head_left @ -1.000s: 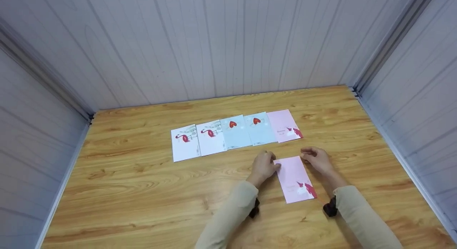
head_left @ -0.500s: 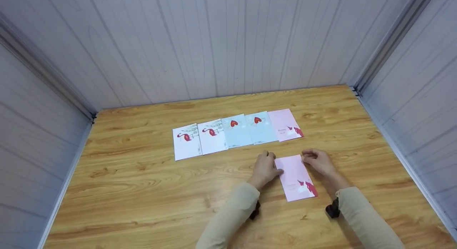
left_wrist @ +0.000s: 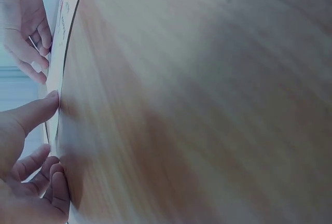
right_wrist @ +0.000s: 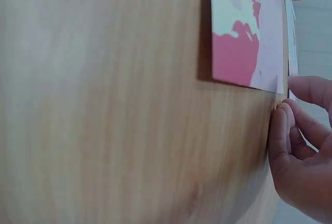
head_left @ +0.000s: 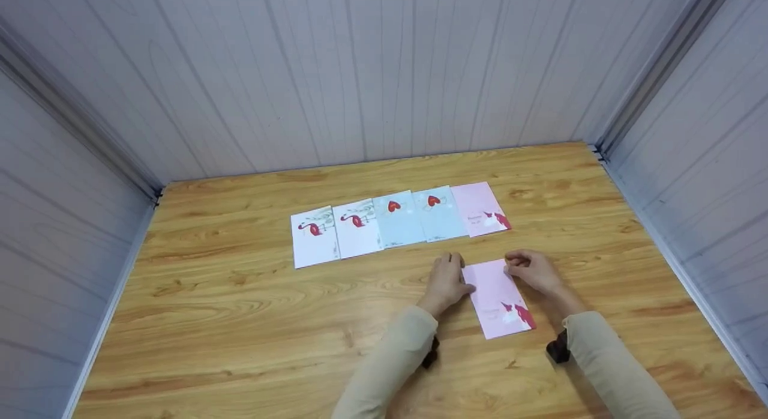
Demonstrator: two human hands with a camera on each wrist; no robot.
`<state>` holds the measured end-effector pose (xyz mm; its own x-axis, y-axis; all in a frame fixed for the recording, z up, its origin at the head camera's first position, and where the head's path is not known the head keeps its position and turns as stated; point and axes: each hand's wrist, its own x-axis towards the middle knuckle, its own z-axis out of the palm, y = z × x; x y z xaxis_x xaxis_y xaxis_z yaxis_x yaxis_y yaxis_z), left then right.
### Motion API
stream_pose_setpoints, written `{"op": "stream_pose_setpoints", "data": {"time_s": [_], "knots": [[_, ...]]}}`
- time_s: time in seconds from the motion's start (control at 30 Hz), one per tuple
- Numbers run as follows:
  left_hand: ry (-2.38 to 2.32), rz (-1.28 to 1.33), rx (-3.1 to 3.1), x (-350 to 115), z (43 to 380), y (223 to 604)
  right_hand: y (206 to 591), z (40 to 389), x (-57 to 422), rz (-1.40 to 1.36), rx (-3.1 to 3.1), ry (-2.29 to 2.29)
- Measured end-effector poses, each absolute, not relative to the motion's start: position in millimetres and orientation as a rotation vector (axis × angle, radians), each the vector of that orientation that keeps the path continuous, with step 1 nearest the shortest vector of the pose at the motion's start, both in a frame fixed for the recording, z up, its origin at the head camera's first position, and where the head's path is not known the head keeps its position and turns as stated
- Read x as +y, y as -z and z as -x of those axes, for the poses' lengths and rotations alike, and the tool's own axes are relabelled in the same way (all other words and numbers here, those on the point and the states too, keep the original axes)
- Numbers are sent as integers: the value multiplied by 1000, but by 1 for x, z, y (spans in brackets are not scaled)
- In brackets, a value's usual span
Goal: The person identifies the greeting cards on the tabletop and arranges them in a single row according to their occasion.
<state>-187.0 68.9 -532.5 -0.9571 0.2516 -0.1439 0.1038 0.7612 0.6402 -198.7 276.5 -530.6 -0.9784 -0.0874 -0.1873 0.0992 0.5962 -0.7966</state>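
Note:
In the head view a pink card with a red-and-white unicorn print lies near the front right of the table. My left hand holds its upper left edge, thumb on the face and fingers along the side. At the upper right corner, my right hand pinches the card between thumb and fingertips. The right wrist view shows the card's printed corner slightly above the wood, casting a shadow. Seen from the left wrist, the card appears almost edge-on, with the left thumb at its edge.
Behind the hands lies a slanting row: two white flamingo cards, two pale blue heart cards, and a matching pink unicorn card at the right end. Pale panels wall the wooden table at the back and sides.
The right fingers have come down from just beyond the card's upper right corner onto it. The left thumb reaches slightly further over the card's face. The row is unchanged.

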Motion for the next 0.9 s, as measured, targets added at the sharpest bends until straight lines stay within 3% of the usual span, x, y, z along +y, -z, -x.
{"op": "stream_pose_setpoints", "data": {"time_s": [0.43, 0.9], "knots": [[-1043, -286, 2708, 68, 187, 534, 533, 199, 276, -81, 2589, 1330], [-1009, -341, 2765, 66, 184, 537, 539, 192, 278, -178, 2414, 1633]]}}
